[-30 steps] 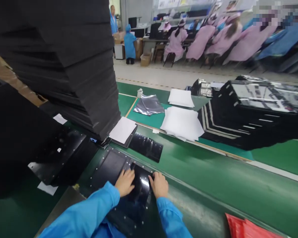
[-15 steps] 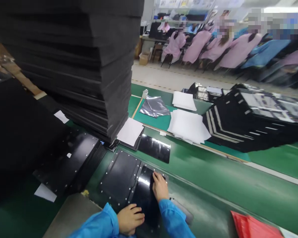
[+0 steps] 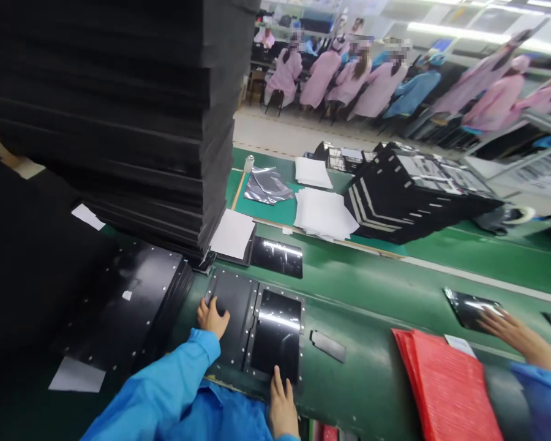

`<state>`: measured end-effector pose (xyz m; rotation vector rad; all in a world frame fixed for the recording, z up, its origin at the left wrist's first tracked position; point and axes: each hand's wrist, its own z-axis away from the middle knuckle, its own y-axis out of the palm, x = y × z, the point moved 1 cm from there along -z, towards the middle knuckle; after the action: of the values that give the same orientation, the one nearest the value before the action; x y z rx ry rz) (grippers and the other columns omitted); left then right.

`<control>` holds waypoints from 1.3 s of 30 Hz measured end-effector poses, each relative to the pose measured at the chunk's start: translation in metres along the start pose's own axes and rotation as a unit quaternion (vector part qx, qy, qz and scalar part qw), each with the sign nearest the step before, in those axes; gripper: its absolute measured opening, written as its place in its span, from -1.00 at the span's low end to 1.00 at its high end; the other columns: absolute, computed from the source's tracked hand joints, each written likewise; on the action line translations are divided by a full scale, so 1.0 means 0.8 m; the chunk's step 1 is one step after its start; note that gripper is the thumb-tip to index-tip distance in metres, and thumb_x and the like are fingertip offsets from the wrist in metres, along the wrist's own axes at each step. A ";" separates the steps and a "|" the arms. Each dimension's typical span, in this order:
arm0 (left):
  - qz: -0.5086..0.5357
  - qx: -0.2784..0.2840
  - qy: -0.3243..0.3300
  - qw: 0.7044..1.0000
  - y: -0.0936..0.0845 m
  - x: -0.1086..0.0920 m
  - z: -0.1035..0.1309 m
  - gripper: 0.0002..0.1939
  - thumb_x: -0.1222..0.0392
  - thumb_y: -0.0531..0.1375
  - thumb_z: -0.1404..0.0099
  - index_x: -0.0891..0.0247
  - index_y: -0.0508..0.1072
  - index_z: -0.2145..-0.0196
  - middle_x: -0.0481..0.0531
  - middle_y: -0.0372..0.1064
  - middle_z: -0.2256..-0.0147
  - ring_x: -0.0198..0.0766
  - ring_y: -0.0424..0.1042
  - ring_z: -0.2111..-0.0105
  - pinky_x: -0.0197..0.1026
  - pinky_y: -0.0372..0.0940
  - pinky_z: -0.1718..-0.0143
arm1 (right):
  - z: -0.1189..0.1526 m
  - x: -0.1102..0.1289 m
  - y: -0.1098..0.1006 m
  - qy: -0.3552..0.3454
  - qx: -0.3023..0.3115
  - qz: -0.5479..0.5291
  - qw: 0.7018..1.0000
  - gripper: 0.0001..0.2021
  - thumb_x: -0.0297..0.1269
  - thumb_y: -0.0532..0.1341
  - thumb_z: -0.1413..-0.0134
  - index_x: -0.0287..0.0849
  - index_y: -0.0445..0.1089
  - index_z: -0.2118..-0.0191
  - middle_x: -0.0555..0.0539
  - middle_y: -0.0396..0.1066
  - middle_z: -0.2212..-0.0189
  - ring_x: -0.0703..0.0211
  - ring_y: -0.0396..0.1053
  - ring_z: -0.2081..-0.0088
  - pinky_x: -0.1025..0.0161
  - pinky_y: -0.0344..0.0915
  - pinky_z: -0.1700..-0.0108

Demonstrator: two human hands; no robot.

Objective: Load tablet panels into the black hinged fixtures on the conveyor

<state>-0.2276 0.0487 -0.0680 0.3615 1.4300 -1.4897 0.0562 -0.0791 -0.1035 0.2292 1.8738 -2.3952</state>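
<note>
My left hand (image 3: 213, 318) rests on the left edge of a black folding plate with metal dots (image 3: 234, 306), its fingers bent and apart. On the plate's right half lies a glossy black sheet (image 3: 278, 331). My right hand (image 3: 283, 404) is at the lower edge of that sheet, fingers spread and nothing gripped. A small grey flat piece (image 3: 328, 346) sits right of the plate. Behind the plate are another glossy black panel (image 3: 278, 256) and a white paper stack (image 3: 232, 234) on a dark tray.
Tall black stacks (image 3: 165, 122) rise at the left. Dotted black plates (image 3: 123, 300) lie below them. At the right, a co-worker's hand (image 3: 509, 327) touches a black panel (image 3: 471, 309). Red bags (image 3: 450, 386) lie nearer. White sheets (image 3: 324, 214) and a black pile (image 3: 408, 196) stand behind.
My left hand has moved up and left from the lower plate to its left edge. My right hand has moved down to the sheet's lower edge. A co-worker's hand and panel now show at right.
</note>
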 end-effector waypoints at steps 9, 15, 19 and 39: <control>0.187 0.212 0.350 0.893 0.025 -0.023 0.149 -0.39 0.02 0.08 -0.29 0.22 0.10 -0.24 0.17 0.12 -0.21 -0.09 0.15 -0.19 -0.03 0.15 -0.17 | -0.052 -0.020 -0.101 0.037 -0.020 -0.564 0.825 -0.28 0.25 -0.01 0.03 -0.22 0.37 -0.05 -0.19 0.40 -0.01 -0.03 0.32 -0.06 0.06 0.25 -0.09; -0.084 0.333 0.396 0.851 0.083 -0.038 0.186 -0.33 -0.06 0.23 -0.16 0.22 0.23 -0.17 0.19 0.00 -0.26 0.12 -0.05 -0.26 0.25 -0.03 -0.20 | -0.098 -0.053 -0.101 0.144 -0.107 -0.613 0.769 -0.24 0.44 0.09 0.47 -0.23 0.47 0.39 -0.21 0.51 0.26 -0.18 0.36 0.02 0.10 0.30 -0.01; -0.106 0.311 0.318 0.889 0.076 -0.045 0.200 -0.44 0.01 0.20 -0.20 0.19 0.28 -0.13 0.17 0.05 -0.24 0.08 0.02 -0.24 0.19 -0.01 -0.21 | -0.113 -0.061 -0.095 0.150 -0.095 -0.645 0.744 -0.31 0.37 0.09 0.45 -0.21 0.44 0.41 -0.21 0.51 0.28 -0.17 0.37 0.04 0.06 0.30 -0.01; -0.052 -0.287 -0.096 0.952 -0.284 0.106 -0.016 -0.48 0.08 0.05 -0.25 0.40 0.29 -0.11 0.39 0.25 -0.05 0.23 0.20 -0.09 0.24 0.13 -0.06 | -0.086 0.142 -0.176 -0.114 0.102 -0.607 0.780 -0.36 0.32 0.26 0.40 -0.16 0.49 0.30 -0.18 0.52 0.29 -0.08 0.44 0.20 0.11 0.38 0.24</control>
<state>-0.4513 -0.0222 -0.0052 -0.2159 1.6594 -1.0832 -0.0747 0.0239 -0.0048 -1.6880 1.8580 -3.0087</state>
